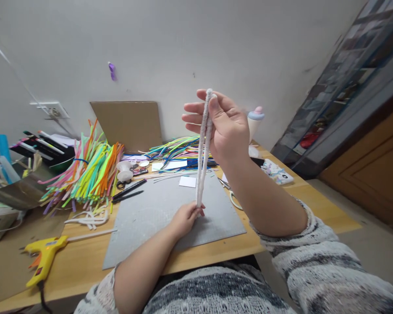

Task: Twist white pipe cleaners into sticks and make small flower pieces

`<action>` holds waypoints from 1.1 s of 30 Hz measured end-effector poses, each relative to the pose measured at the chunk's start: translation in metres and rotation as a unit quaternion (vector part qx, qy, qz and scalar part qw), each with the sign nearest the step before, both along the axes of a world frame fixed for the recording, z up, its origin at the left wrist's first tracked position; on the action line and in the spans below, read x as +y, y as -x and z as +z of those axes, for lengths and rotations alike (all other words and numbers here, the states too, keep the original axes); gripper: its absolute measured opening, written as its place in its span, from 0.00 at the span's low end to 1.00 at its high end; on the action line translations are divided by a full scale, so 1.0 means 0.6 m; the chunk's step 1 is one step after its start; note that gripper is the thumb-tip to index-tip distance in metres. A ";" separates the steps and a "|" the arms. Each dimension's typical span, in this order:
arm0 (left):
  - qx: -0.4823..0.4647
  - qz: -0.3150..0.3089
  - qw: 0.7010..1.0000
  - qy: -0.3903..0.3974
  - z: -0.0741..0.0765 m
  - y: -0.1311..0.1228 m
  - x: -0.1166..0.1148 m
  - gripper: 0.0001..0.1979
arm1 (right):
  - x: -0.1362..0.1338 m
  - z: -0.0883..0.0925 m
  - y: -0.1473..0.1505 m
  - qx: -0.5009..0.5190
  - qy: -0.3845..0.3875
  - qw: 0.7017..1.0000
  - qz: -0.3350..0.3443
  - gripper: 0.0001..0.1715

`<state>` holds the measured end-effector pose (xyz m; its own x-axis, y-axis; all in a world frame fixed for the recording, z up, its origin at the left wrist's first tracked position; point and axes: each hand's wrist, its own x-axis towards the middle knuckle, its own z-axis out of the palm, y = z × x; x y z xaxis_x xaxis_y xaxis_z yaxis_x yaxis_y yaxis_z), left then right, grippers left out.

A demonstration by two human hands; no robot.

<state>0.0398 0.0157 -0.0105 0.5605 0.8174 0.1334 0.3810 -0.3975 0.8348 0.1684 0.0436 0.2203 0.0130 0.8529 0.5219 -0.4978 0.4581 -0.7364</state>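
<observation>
A white fuzzy pipe cleaner [203,144], doubled into two long strands side by side, stands nearly upright between my hands. My right hand [227,126] pinches its folded top end between thumb and index finger, with the other fingers spread behind it. Low over the grey mat [140,222], my left hand [186,218] grips the bottom ends of the strands. A small white card [187,182] lies on the mat behind the strands.
A yellow glue gun [47,257] rests at the left, near white pipe cleaner pieces [90,217]. A bundle of coloured pipe cleaners [88,174] stands behind, with black pens [129,192] beside it. Scissors [234,198] lie at the mat's right edge. A cardboard sheet [127,124] leans on the wall.
</observation>
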 end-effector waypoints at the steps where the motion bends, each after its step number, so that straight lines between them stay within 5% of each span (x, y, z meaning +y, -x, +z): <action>1: 0.002 -0.001 1.000 0.005 0.001 0.001 0.000 0.14 | -0.001 0.001 0.000 -0.001 -0.001 1.000 -0.005 0.09; 25: 0.012 -0.011 0.999 0.039 0.003 0.005 0.001 0.19 | 0.011 0.011 -0.011 -0.021 -0.036 0.999 -0.002 0.13; 30: -0.099 -0.021 0.987 0.128 -0.002 0.002 0.005 0.26 | 0.014 0.020 -0.019 -0.032 -0.028 0.999 0.008 0.18; 33: -0.197 0.034 0.963 0.182 -0.005 0.003 0.013 0.31 | 0.017 0.022 -0.019 -0.034 -0.042 0.999 0.000 0.18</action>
<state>0.0378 0.0238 -0.0137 0.4693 0.8827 0.0231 0.0213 -0.0374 0.9991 0.1801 0.0537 0.2337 -0.0243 0.8058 0.5916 -0.4479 0.5203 -0.7271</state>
